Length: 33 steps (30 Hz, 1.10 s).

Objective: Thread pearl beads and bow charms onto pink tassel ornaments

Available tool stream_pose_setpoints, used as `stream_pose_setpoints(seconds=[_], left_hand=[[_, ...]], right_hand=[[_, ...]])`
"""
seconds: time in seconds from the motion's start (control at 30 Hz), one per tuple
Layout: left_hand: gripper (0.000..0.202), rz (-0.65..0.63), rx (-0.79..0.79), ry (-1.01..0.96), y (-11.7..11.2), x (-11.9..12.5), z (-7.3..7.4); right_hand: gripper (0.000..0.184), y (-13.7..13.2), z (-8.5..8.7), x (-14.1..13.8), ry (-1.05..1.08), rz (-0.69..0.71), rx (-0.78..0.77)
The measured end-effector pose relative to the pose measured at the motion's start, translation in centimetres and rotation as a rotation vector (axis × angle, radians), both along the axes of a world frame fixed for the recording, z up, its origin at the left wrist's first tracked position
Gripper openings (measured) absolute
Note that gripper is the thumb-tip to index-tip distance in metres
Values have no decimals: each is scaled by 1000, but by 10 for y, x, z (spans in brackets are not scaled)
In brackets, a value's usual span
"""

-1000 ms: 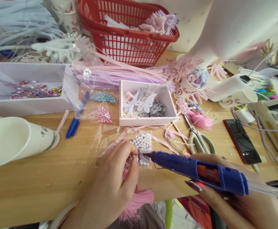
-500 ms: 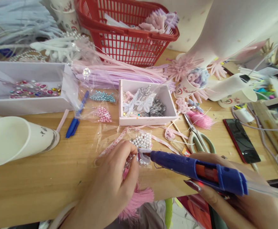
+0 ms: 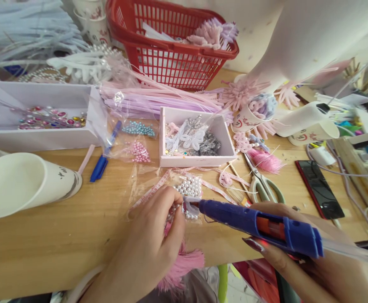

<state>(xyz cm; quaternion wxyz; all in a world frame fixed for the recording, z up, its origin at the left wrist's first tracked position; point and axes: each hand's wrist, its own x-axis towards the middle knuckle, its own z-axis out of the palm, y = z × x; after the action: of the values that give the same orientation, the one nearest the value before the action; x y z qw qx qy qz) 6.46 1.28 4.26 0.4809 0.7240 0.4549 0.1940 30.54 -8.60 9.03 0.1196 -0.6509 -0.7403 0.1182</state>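
My right hand (image 3: 316, 248) is wrapped round a blue hot glue gun (image 3: 243, 219), with a clear glue stick (image 3: 350, 251) coming out of its back end. The gun's nozzle points left and meets a small pale lilac loop piece (image 3: 190, 205) pinched between my left hand's (image 3: 154, 231) thumb and forefinger. Beads and a pink tassel (image 3: 184, 267) hang below that piece, partly hidden by my fingers. Just behind lies a clear bag of white pearl beads (image 3: 188, 185) on the wooden table (image 3: 45, 248).
Behind stand a white box of trims (image 3: 198, 160), a red basket (image 3: 174, 63) and a longer bead box (image 3: 41, 141). Scissors (image 3: 262, 183) and a phone (image 3: 319, 189) lie to the right. A paper cup (image 3: 57, 181) lies at left beside a blue pen (image 3: 99, 168).
The view has shifted slightly, so the table things sit a little further right. Both hands keep their hold, and the nozzle stays at the lilac piece.
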Motion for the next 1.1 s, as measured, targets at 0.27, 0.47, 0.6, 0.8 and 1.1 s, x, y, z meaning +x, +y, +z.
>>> stream_pose_setpoints(seconds=[0.27, 0.47, 0.6, 0.8, 1.1], left_hand=[[16, -7, -2, -2, 2, 0, -1], [16, -7, 42, 13, 1, 0, -1], [16, 5, 27, 19, 1, 1, 2], [16, 20, 19, 40, 2, 2, 3], [16, 1, 53, 38, 2, 1, 0]], right_hand=[[35, 2, 4, -5, 43, -32, -51], [38, -2, 2, -3, 37, -65, -62], [32, 0, 4, -5, 49, -48, -77], [32, 3, 7, -8, 58, -68, -91], [32, 6, 7, -9, 34, -50, -72]])
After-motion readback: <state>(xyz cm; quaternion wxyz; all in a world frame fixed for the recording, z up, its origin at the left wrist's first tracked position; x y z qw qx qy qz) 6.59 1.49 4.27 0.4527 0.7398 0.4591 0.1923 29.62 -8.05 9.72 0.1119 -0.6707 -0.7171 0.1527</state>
